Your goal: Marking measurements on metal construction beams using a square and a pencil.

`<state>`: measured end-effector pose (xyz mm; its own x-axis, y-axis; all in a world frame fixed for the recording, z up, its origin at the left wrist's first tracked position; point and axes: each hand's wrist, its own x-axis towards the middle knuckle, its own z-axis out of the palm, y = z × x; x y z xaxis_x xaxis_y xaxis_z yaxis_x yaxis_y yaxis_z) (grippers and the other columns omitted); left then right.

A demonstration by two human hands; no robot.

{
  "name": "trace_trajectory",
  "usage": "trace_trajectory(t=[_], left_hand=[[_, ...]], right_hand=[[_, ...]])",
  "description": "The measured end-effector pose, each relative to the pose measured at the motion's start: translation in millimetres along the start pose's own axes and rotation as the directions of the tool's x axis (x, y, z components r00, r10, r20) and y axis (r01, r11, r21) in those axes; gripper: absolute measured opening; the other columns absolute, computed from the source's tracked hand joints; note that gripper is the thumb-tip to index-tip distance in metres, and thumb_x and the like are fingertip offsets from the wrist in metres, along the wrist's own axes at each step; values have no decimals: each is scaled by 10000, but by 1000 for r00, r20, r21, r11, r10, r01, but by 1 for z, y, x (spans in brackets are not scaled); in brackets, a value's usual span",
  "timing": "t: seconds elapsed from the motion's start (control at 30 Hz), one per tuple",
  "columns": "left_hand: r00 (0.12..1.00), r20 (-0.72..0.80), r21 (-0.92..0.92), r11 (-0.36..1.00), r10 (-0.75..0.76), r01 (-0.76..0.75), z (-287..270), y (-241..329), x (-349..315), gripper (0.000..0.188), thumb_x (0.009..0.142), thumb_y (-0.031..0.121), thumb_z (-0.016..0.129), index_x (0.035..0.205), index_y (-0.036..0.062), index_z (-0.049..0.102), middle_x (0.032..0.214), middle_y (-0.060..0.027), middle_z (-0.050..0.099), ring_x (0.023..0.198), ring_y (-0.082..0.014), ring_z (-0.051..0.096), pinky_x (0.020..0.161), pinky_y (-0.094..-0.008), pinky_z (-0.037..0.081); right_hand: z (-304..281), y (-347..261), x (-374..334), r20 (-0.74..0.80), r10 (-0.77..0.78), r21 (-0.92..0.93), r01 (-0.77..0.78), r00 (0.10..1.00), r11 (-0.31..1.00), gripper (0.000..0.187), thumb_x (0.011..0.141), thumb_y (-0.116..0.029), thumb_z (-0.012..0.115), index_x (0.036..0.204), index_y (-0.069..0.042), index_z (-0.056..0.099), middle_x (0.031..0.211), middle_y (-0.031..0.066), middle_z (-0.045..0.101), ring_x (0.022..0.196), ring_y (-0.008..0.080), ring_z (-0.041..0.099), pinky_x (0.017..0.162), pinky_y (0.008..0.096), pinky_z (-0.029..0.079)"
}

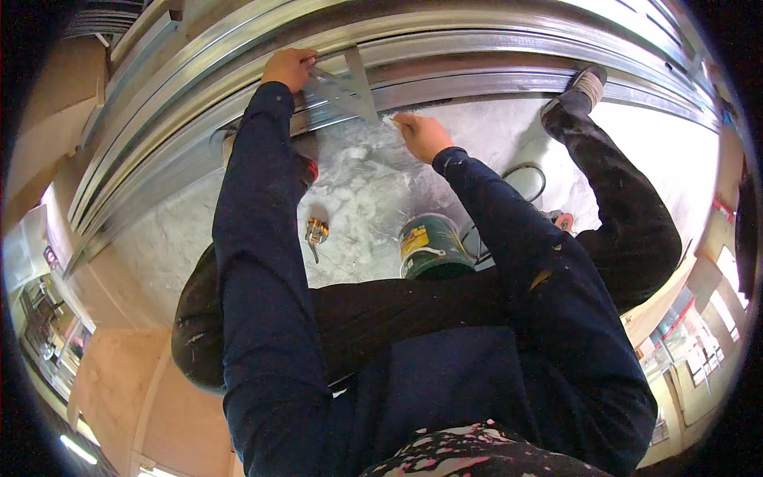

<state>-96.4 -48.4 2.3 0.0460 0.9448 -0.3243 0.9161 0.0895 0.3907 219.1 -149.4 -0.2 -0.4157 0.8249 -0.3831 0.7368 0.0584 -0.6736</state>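
Observation:
A flat metal set square (362, 89) lies across the long metal profiles (445, 73), with its tip pointing toward me. My left hand (288, 68) is closed at the square's left end, on top of the profiles. Just right of the square's tip, my right hand (425, 137) pinches a small, pale yellowish stick (394, 121). Most of that stick is hidden by the fingers, so I cannot make out its kind.
A green bucket (433, 245) stands on the grey floor between my legs. A small orange-and-black tool (316, 231) lies to its left. Behind my right forearm are a dark cable (542, 181) and an orange disc-shaped part (564, 221). My right shoe (588, 86) rests against the profiles.

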Motion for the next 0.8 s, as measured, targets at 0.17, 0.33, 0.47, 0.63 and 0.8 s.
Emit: trace_trajectory(t=[0.17, 0.33, 0.47, 0.63, 0.8], left_hand=[[1000, -18, -7, 1000, 18, -18, -1, 8, 3, 229, 874, 256, 619, 1076, 194, 708, 1017, -151, 675, 960, -357, 628, 852, -428, 496], [999, -23, -8, 999, 37, -37, 1, 5, 3, 236, 875, 264, 614, 1083, 201, 705, 1009, -150, 676, 953, -356, 630, 847, -433, 497], [999, -9, 12, 999, 42, -42, 2, 4, 5, 241, 877, 271, 606, 1087, 203, 703, 1010, -146, 677, 951, -356, 630, 843, -436, 498], [996, -38, 41, 996, 78, -76, 4, 3, 4, 234, 879, 268, 604, 1081, 209, 705, 1010, -144, 677, 953, -355, 629, 846, -433, 495], [998, -34, 35, 998, 58, -57, 1, 10, 4, 229, 878, 265, 606, 1077, 213, 707, 1002, -147, 677, 949, -357, 628, 842, -431, 494]], right_hand=[[6, 19, -14, 66, 57, -104, -50, 996, 993, 275, 897, -224, 493, 1125, -189, 643, 919, 199, 667, 837, 410, 630, 770, 500, 504], [8, 17, -16, 33, -9, -66, 12, 999, 998, 275, 916, -250, 489, 1133, -178, 642, 915, 194, 669, 839, 410, 633, 767, 503, 506], [2, 8, -11, 62, 9, -55, -6, 998, 998, 282, 927, -256, 479, 1142, -172, 641, 913, 205, 664, 848, 411, 632, 769, 498, 508], [-10, -17, 4, -111, 37, 63, -30, 993, 998, 255, 920, -227, 509, 1088, -100, 652, 904, 221, 658, 855, 413, 629, 769, 476, 513], [-17, -38, 27, -303, -5, 150, 53, 953, 987, 232, 904, -204, 551, 1074, -89, 659, 904, 220, 658, 850, 406, 632, 752, 457, 517]])
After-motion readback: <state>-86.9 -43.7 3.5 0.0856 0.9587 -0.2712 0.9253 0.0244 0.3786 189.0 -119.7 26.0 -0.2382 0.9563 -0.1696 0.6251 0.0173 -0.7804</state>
